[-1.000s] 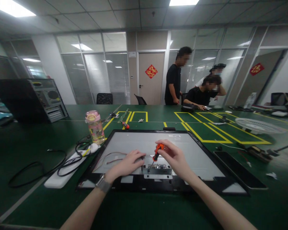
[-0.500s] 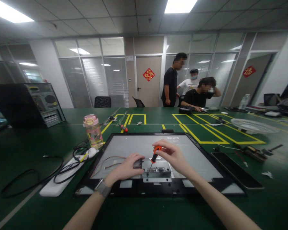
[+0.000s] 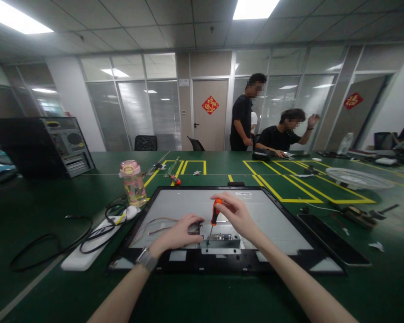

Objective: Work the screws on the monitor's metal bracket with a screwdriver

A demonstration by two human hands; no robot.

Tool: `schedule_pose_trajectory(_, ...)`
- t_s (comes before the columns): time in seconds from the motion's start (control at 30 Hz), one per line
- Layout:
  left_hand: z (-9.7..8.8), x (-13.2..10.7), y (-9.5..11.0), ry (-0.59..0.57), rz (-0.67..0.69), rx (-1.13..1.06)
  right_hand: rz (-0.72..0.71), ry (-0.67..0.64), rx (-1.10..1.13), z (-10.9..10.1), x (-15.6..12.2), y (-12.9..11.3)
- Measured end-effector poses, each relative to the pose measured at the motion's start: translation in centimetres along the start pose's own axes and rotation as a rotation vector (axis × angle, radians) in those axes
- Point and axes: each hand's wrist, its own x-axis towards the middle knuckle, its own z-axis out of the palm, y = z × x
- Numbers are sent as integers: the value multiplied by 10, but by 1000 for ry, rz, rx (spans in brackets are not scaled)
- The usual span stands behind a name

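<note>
A monitor panel [image 3: 175, 202] with a black frame lies flat, its grey back up. On its lower middle sits a silver metal bracket [image 3: 222, 244] with connector ports along it. My left hand [image 3: 180, 233], a watch on its wrist, grips the bracket's left end between thumb and fingers. My right hand [image 3: 234, 215] is closed round the handle of an orange and black screwdriver [image 3: 215, 213] from above. The screwdriver leans slightly, its shaft pointing down at a hole near the bracket's lower left. Thin wires [image 3: 155, 220] run across the panel left of the bracket.
Left of the panel are a pink-lidded bottle [image 3: 133, 184], a white power strip [image 3: 84, 253] with black cables, and a computer case [image 3: 43, 146]. A black flat panel [image 3: 333, 240] lies on the right. Two people in black [image 3: 242, 119] are across the green table [image 3: 202, 296].
The screwdriver and my right hand have shifted slightly left and up; the handle stands more upright. My left hand stays at the bracket. A seated person has raised a hand away from the head.
</note>
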Motion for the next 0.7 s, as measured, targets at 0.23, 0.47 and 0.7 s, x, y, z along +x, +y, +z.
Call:
schedule_pose_trajectory(0.23,1,0,-3,9,9,19,102,-30,241,-4,-12,3)
schedule_pose_trajectory(0.47,4,1,-7,19,14,-1,157,23,367,-5,-12,8)
schedule_pose_trajectory(0.7,4,1,-7,24,8,1,267,-24,634,1,-13,7)
